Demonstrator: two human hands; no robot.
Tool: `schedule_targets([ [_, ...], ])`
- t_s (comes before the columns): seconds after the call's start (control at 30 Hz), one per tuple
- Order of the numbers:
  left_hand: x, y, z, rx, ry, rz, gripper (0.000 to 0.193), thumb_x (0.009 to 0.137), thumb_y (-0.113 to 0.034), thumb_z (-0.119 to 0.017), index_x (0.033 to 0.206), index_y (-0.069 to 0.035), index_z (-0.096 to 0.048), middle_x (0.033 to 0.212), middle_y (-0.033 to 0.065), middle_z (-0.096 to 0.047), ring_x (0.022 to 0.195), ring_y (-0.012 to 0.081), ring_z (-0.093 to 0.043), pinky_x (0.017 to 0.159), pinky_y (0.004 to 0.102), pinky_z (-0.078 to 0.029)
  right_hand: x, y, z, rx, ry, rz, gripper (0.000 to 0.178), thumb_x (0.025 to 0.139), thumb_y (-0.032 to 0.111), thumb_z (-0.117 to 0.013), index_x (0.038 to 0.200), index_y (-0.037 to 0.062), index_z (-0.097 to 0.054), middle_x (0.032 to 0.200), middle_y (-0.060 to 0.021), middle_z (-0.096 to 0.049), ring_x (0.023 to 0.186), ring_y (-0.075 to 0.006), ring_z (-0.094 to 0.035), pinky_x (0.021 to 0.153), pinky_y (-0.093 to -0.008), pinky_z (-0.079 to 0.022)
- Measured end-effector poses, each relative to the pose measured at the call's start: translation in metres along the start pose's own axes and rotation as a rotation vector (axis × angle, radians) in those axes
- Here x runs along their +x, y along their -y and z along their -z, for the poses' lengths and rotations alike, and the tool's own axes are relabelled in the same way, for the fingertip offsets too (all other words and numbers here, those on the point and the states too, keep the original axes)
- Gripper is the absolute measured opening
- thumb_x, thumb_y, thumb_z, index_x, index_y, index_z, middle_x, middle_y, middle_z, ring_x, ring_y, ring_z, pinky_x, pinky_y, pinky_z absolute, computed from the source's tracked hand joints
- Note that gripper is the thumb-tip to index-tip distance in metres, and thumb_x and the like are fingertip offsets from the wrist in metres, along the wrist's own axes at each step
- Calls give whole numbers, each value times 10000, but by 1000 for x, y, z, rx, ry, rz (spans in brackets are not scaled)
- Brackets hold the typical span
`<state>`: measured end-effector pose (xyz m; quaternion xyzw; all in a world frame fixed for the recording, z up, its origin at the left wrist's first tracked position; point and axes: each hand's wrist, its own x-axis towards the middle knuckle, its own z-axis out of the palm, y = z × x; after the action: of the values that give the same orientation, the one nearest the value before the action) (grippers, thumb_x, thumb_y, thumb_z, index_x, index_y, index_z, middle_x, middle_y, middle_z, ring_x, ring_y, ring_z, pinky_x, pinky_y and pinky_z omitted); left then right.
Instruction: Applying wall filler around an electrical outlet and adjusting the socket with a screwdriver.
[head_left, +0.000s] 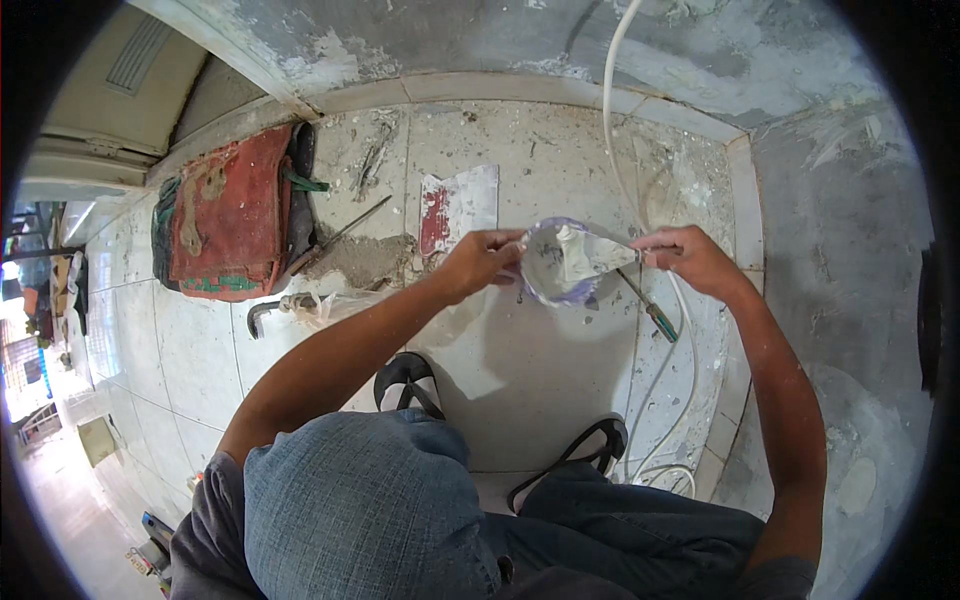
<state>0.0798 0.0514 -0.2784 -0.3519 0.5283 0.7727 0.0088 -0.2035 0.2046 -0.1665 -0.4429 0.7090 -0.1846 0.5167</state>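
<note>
My left hand [483,264] grips the near-left rim of a round, clear plastic tub [545,283] with a purplish tint. White paste coats the inside of the tub. In my right hand [690,260] is the handle of a putty knife [608,255], its blade reaching over the tub's right rim. A thick lump of white paste [574,252] sits on the blade's end, over the tub's opening. The fingers of my left hand are partly hidden behind the rim.
A red tool bag [228,215] lies at the left, near a thin metal rod [352,225] and a clear plastic bag [335,306]. A red-and-white sheet [460,208] lies beyond my left hand. Right of the tub are a green-handled screwdriver [660,320] and a white cable [611,120]. Grey walls [840,250] border the tiles.
</note>
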Motion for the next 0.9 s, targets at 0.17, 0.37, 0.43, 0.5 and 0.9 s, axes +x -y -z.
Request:
schedule_targets([
  [0.17, -7, 12, 28, 795, -381, -189, 565, 884, -446, -618, 1264, -36, -538, 1045, 171, -610, 904, 330, -608, 762, 417, -502, -19, -24, -9, 204, -28, -78, 376, 878, 81, -597, 1242, -15, -589, 993, -26, -632, 876, -115, -546, 846, -247, -441],
  [0.37, -3, -18, 50, 1035, -923, 91, 1020, 673, -500, -800, 1439, -98, -260, 1228, 195, -433, 1213, 381, -401, 947, 452, -412, -54, -31, -21, 429, -49, -96, 409, 891, 94, -586, 1275, -40, -544, 974, -10, -609, 812, -90, -507, 799, -226, -433],
  [0.43, 6, -21, 48, 1096, -858, 79, 1097, 610, -426, -863, 1444, -102, -228, 1234, 205, -455, 1146, 364, -483, 915, 456, -442, -72, -31, -20, 483, -9, -117, 386, 897, 96, -581, 1257, -41, -551, 973, -9, -610, 814, -88, -519, 803, -230, -435],
  [0.5, 18, -20, 52, 992, -839, 136, 1111, 577, -383, -887, 1434, -104, -235, 1239, 209, -459, 1150, 369, -488, 924, 452, -441, -89, -28, -17, 482, -31, -139, 371, 895, 77, -589, 1246, -36, -553, 981, -16, -619, 840, -89, -541, 817, -240, -444],
  [0.9, 6, -25, 81, -197, -341, 27, 122, 841, -92, -678, 828, -15, -585, 663, 58, -578, 521, 181, -571, 482, 328, -483, -102, -35, -45, 1006, -139, 95, 488, 891, 123, -628, 1315, -65, -476, 1082, -89, -617, 845, -120, -540, 837, -269, -449],
])
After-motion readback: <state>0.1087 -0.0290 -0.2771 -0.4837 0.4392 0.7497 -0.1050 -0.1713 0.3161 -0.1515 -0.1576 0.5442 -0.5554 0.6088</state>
